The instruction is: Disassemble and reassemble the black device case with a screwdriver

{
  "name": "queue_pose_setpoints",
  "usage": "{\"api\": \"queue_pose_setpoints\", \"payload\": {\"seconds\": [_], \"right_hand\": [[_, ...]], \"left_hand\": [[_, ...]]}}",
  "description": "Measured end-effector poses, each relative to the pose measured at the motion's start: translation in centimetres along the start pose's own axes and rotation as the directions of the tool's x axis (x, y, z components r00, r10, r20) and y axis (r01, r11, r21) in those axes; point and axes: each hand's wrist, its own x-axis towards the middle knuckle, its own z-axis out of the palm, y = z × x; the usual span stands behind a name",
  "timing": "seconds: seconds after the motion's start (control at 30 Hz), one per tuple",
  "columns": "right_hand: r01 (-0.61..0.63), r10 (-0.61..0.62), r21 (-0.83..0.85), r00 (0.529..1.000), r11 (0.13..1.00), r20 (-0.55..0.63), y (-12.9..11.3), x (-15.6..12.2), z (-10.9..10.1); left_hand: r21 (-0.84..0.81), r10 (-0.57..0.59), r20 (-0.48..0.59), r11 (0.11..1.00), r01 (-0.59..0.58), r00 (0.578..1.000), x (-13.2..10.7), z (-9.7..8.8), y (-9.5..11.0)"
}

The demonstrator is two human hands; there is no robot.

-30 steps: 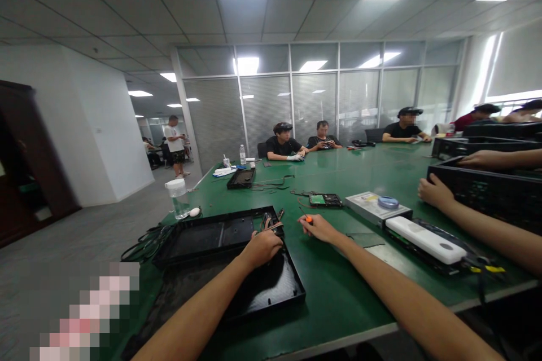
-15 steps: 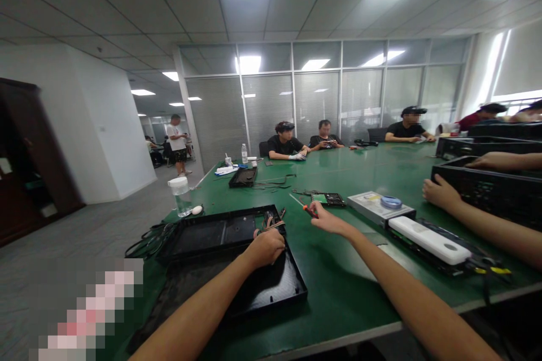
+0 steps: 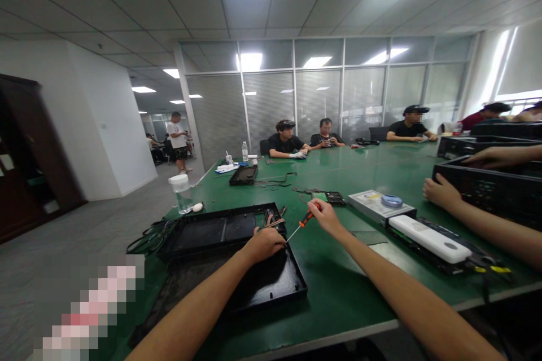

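Note:
My right hand (image 3: pixel 326 218) is closed around the handle of a red and black screwdriver (image 3: pixel 305 220). Its metal shaft slants down to the left, with the tip close by the fingers of my left hand (image 3: pixel 263 244). Those fingers are curled closed over the edge of a black plastic casing (image 3: pixel 224 231), and whatever they pinch is hidden. Brown and pale wires (image 3: pixel 274 221) and a bit of green circuit board show in the casing just beyond. Under my left forearm lies a second black shell, a shallow glossy cover (image 3: pixel 288 279).
A lidded water jug (image 3: pixel 182 194) and black cables (image 3: pixel 148 238) lie to the left. On the right sit a metal drive (image 3: pixel 372 205) with a blue roll of tape, a white device (image 3: pixel 428 238) and pliers (image 3: pixel 493 268). A co-worker's hands (image 3: pixel 442 190) touch a black case (image 3: pixel 486 192).
My right hand has turned the screwdriver from pointing up and away to pointing down left, its tip now at my left hand. The left hand stays nearly in place.

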Motion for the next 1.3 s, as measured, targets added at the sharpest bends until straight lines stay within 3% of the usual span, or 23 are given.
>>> {"api": "queue_pose_setpoints", "payload": {"seconds": [0.17, 0.33, 0.57, 0.87, 0.97, 1.17, 1.3], "right_hand": [[0.074, -0.072, -0.092, 0.997, 0.993, 0.026, -0.7, -0.4, 0.1], [0.122, -0.108, -0.115, 0.987, 0.986, 0.117, -1.0, -0.3, 0.0], [0.215, -0.192, -0.214, 0.974, 0.953, 0.123, -1.9, -0.5, -0.4], [0.393, -0.314, -0.479, 0.919, 0.785, 0.239, -5.5, -1.5, -0.8], [0.432, -0.306, -0.511, 0.898, 0.743, 0.315, -6.6, -1.6, -1.2], [0.392, -0.232, -0.423, 0.895, 0.817, 0.382, -8.5, -0.5, -1.0], [0.433, -0.225, -0.496, 0.877, 0.753, 0.425, -9.5, 0.3, -0.5]], "left_hand": [[0.0, -0.099, -0.013, 0.995, 0.099, 0.995, 0.0, -0.2, 0.4], [0.035, -0.096, 0.022, 0.995, 0.095, 0.995, 0.1, -0.4, 0.5], [0.055, -0.094, 0.006, 0.994, 0.094, 0.996, 0.1, -0.2, 0.3], [0.022, -0.12, -0.004, 0.992, 0.12, 0.993, 0.3, -0.1, 0.7], [-0.002, -0.113, -0.01, 0.994, 0.113, 0.994, 0.3, 0.0, 0.6], [0.016, -0.109, -0.018, 0.994, 0.11, 0.994, 0.3, -0.1, 0.6], [0.007, -0.136, -0.013, 0.991, 0.136, 0.991, 0.2, -0.2, 0.7]]}}
